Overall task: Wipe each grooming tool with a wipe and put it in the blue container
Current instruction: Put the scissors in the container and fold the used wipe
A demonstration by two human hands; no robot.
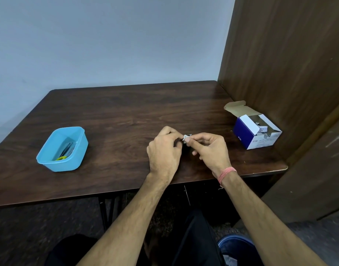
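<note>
Blue container (49, 158) holds grooming tools (66, 150)

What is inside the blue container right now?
The blue container holds several dark, slim tools and something yellow-green. Its near wall hides their lower ends, so an exact count isn't possible.

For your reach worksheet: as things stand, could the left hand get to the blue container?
Probably yes. Bare table lies between the left hand and the blue container, but its fingers grip a small wipe packet with the right hand.

centre table (126, 112) bare | obstacles: blue container (49, 160) left, box (245, 133) right
</note>
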